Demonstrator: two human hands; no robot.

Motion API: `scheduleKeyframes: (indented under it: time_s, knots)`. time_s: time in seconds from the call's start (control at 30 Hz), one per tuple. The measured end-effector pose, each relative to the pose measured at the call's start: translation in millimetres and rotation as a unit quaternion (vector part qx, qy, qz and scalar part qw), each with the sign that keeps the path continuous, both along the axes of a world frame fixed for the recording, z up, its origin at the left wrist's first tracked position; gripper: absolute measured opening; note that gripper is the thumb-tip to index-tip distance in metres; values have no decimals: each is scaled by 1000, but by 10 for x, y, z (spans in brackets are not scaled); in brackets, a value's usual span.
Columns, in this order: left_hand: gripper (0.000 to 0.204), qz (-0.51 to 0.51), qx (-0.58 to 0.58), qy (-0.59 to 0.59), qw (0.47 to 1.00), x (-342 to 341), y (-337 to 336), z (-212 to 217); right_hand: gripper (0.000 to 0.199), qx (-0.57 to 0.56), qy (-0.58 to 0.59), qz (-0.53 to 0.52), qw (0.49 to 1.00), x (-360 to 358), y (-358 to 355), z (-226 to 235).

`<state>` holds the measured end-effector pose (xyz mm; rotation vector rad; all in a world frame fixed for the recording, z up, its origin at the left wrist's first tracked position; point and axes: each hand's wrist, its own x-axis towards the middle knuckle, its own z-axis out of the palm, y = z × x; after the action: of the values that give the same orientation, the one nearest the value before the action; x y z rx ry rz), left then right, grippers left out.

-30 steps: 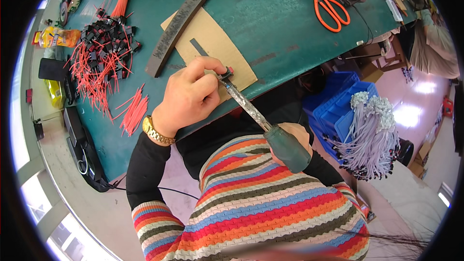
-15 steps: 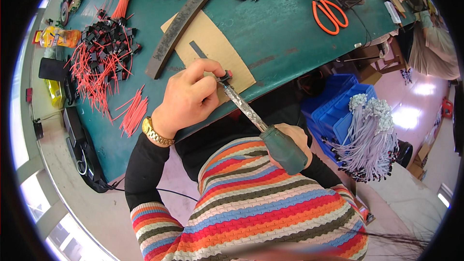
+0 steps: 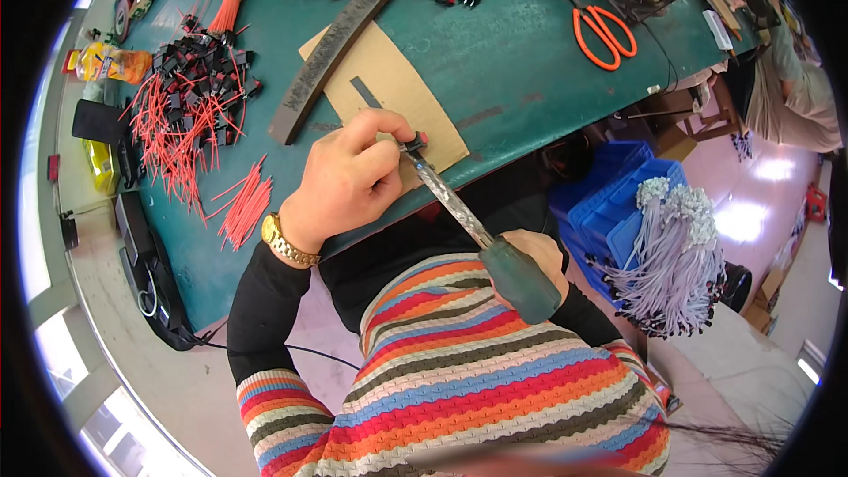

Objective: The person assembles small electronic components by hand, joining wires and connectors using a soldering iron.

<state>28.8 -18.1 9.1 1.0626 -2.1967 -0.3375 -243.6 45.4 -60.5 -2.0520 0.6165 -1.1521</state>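
Note:
My left hand, with a gold watch on the wrist, pinches a small black and red part over a brown cardboard sheet on the green table. My right hand grips the dark green handle of a soldering iron, held close to my striped sweater. The iron's metal shaft runs up and left, and its tip touches the small part between my left fingers.
A pile of black parts with red wires lies at the left, loose red wires nearer. A dark flat bar crosses the cardboard. Orange scissors lie at right. A blue crate and grey wire bundle sit beside me.
Nothing has visibly moved; the iron's tip stays at the small part in my left fingers.

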Motion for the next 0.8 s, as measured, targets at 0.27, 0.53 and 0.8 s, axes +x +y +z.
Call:
scheduleKeyframes:
  time_s: [0.27,0.53,0.8]
  knots:
    - [20,-3,-2,2,1000,10,-9,4,28,137,-15,-53,989,-141,175,-73]
    - [20,1,-3,17,1000,-5,-9,17,18,174,29,-78,981,-233,-53,191]
    - [16,6,23,28,999,2,16,14,35,124,90,-209,966,-1111,-270,972]
